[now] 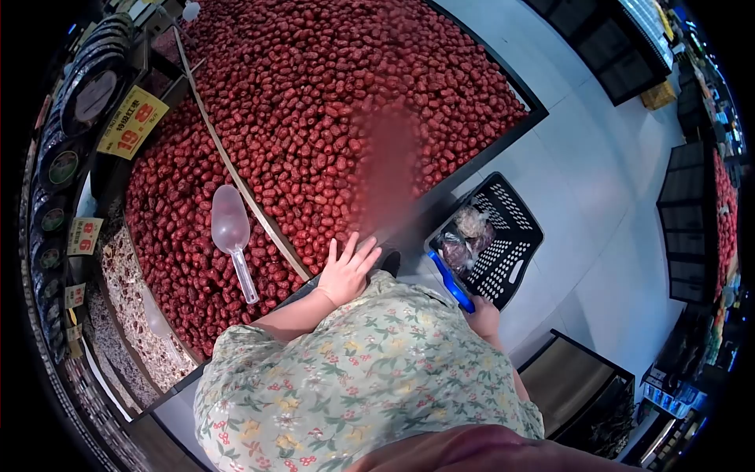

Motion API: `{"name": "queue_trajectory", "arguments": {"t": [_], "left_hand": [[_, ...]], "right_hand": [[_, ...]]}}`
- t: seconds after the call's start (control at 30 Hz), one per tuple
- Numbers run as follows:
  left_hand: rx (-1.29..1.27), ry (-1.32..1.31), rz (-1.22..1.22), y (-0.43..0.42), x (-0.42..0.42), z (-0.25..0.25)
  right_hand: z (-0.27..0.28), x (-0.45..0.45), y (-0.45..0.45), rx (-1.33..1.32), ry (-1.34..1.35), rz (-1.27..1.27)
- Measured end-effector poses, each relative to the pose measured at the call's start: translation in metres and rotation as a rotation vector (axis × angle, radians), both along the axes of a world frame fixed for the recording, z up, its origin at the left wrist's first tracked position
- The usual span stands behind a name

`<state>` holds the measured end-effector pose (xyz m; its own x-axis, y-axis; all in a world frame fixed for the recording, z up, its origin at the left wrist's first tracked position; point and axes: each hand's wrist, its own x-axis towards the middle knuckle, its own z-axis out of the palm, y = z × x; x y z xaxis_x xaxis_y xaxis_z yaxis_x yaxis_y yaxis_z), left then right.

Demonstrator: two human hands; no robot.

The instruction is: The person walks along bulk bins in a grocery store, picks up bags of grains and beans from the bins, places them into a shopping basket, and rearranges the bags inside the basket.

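Observation:
My left hand [348, 273] is open with its fingers spread, at the near edge of a bin heaped with red dates [314, 102]; whether it touches them I cannot tell. A clear plastic scoop [230, 228] lies on the dates to the left of this hand, apart from it. Down at my right side, my right hand [481, 316] is closed around the blue handle [451, 282] of a black shopping basket [515, 228]. Inside the basket are bagged goods [464, 242] in clear plastic.
A wooden divider [224, 157] splits the dates. Yellow price signs [132, 122] and dark round packages [90, 94] line the left side. Pale dried goods [141, 307] fill a neighbouring bin. Grey floor [605, 181] runs between the bin and a black stand [578, 377] at right.

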<state>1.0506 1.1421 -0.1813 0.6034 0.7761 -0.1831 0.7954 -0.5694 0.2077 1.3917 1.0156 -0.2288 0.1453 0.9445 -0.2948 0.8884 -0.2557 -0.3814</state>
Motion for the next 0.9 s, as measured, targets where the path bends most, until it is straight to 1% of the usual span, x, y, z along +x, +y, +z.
{"name": "queue_trajectory", "arguments": {"t": [0.03, 0.13, 0.3, 0.43, 0.53, 0.57, 0.63, 0.67, 0.7, 0.8, 0.83, 0.9], "left_hand": [[-0.009, 0.007, 0.004, 0.000, 0.000, -0.001], [0.023, 0.019, -0.006, -0.001, -0.003, -0.016], [0.080, 0.034, -0.025, -0.003, -0.006, -0.020], [0.064, 0.048, -0.007, -0.001, -0.003, -0.015], [0.094, -0.025, 0.026, -0.003, -0.006, -0.015], [0.091, -0.018, 0.014, -0.003, -0.006, -0.016], [0.111, -0.130, 0.135, 0.000, -0.002, -0.013], [0.086, -0.178, 0.191, 0.003, 0.004, -0.010], [0.138, -0.192, 0.197, 0.009, 0.012, -0.008], [0.167, -0.241, 0.300, 0.040, 0.058, 0.006], [0.233, -0.271, 0.298, 0.053, 0.077, 0.004], [0.260, -0.375, 0.289, 0.081, 0.122, 0.003]], "right_hand": [[-0.001, 0.004, 0.002, 0.041, -0.017, -0.005], [-0.004, 0.021, 0.019, 0.024, -0.043, -0.009], [-0.003, 0.053, 0.042, 0.039, -0.073, -0.003], [-0.002, 0.079, 0.064, -0.011, -0.098, -0.001], [0.001, 0.094, 0.080, 0.039, -0.100, 0.028], [0.003, 0.101, 0.086, 0.006, -0.119, 0.042], [0.001, 0.114, 0.097, 0.024, -0.118, 0.046], [-0.002, 0.122, 0.102, 0.072, -0.109, 0.060], [-0.004, 0.130, 0.109, 0.075, -0.108, 0.049], [-0.003, 0.155, 0.126, 0.077, -0.094, 0.070], [-0.002, 0.162, 0.134, 0.084, -0.096, 0.065], [-0.001, 0.179, 0.145, 0.116, -0.054, 0.074]]}}
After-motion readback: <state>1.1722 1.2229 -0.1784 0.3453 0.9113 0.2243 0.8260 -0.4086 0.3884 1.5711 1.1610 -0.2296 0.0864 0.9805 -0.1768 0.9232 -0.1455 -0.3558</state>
